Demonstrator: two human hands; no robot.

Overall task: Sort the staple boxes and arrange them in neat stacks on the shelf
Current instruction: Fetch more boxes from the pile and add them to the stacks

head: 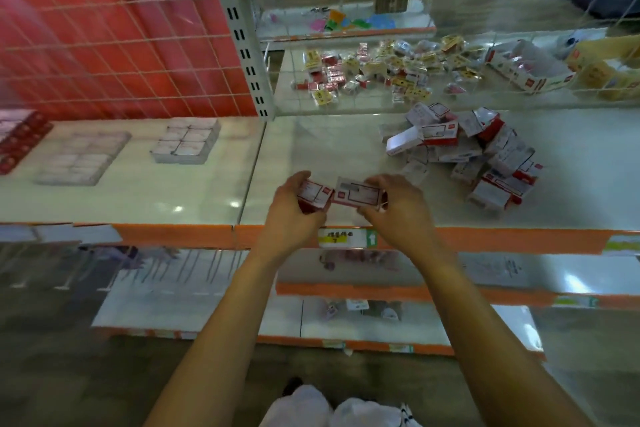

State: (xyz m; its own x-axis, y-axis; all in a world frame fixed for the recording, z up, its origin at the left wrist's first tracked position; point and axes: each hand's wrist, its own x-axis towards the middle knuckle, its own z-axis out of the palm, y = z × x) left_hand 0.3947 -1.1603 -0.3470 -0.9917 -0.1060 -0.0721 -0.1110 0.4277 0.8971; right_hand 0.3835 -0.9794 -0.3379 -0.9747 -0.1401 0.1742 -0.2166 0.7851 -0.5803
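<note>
My left hand (292, 206) grips a small stack of red-and-white staple boxes (314, 196) just above the front of the white shelf (194, 191). Beside it, my right hand (394, 208) holds another staple box (356, 196) by its ends, touching the left stack. A loose heap of the same boxes (485, 156) lies on the shelf to the right. Neat stacks of pale boxes (187, 144) and a flat block of them (83, 158) stand on the left part of the shelf.
A wire mesh back (346, 80) closes the shelf, with jumbled small packets (381, 69) on the shelf beyond it. Red boxes (20, 139) sit at the far left. The orange shelf edge (173, 236) carries a yellow price label (341, 237). Lower shelves lie beneath.
</note>
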